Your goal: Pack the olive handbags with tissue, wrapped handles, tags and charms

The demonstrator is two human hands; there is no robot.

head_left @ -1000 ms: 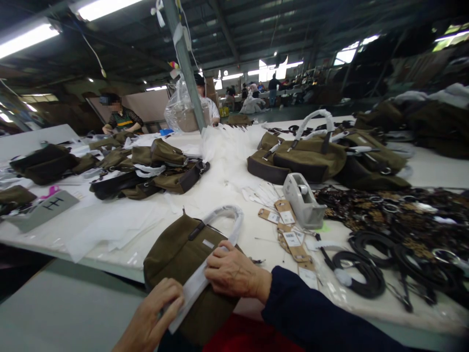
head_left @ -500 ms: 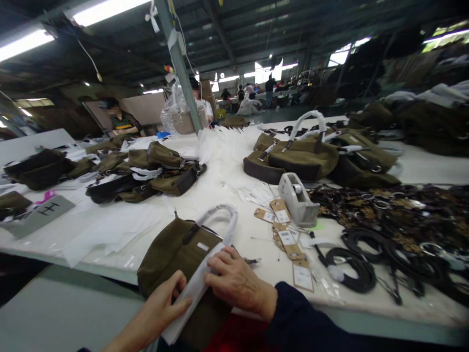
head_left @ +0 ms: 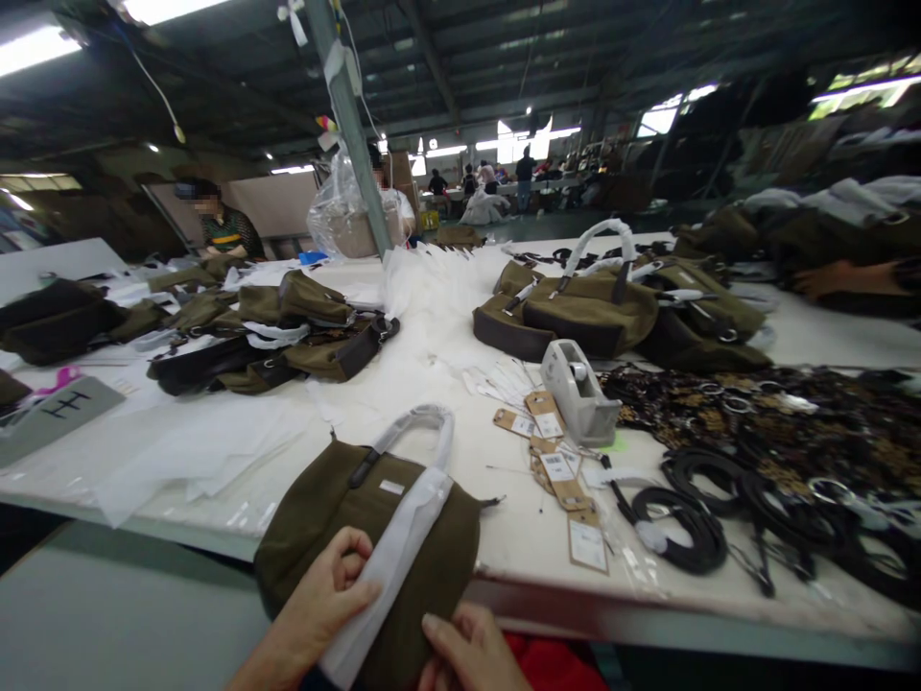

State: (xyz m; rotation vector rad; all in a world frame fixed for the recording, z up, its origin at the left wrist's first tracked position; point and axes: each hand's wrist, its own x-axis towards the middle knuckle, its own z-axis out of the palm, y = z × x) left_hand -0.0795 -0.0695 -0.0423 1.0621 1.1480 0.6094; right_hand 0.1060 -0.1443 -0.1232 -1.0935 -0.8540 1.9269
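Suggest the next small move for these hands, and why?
Perhaps raise the bare right hand to the long, thin white strip: the left hand touches its edge, while the right is off it, at the rounded olive-green fabric bag beneath.

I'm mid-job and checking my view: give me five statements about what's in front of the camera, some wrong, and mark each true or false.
1. The left hand touches the white wrap that runs across the green bag. True.
2. The right hand is holding a paper tag. False: the right hand is at the lower part of the green bag, and the tags lie on the table.
3. Coiled black straps lie to the right of the tags in the picture. True.
4. The tape dispenser is inside the green bag. False: the tape dispenser stands on the table beside the tags.
5. More green bags lie farther back on the table. True.
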